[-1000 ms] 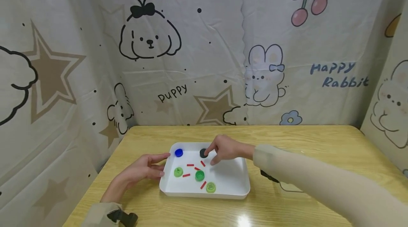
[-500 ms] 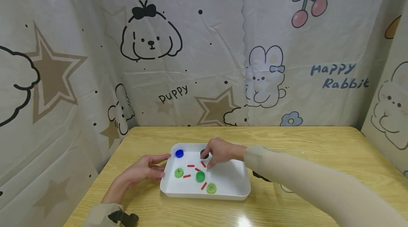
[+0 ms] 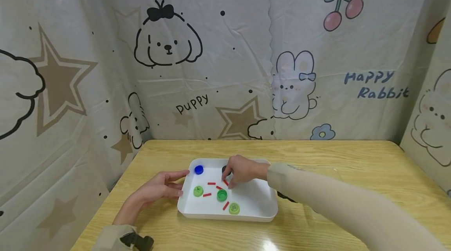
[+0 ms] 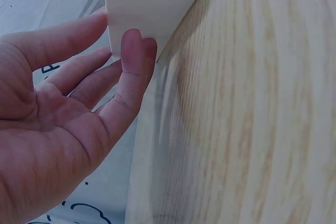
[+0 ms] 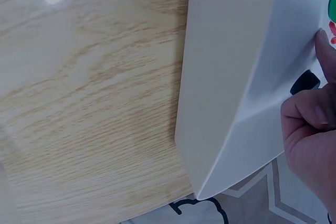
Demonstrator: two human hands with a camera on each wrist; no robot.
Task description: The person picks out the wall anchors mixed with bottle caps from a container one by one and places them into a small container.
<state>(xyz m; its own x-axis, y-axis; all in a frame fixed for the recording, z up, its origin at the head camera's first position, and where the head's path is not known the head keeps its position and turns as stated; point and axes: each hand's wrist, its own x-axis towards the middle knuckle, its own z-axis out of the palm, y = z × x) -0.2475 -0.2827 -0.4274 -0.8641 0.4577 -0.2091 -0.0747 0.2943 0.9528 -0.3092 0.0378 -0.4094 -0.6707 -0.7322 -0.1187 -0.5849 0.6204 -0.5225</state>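
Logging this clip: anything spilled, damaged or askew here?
Nothing stands out. The red sticks lie at mixed angles in the tray, but none in view is outside it. I see no spill or damage. The right hand partly hides the black cap, so I can't fully check that.

A black cap sits beside the right hand.

I see one short red stick lying slantwise on the floor of a shallow, round-cornered white tray.
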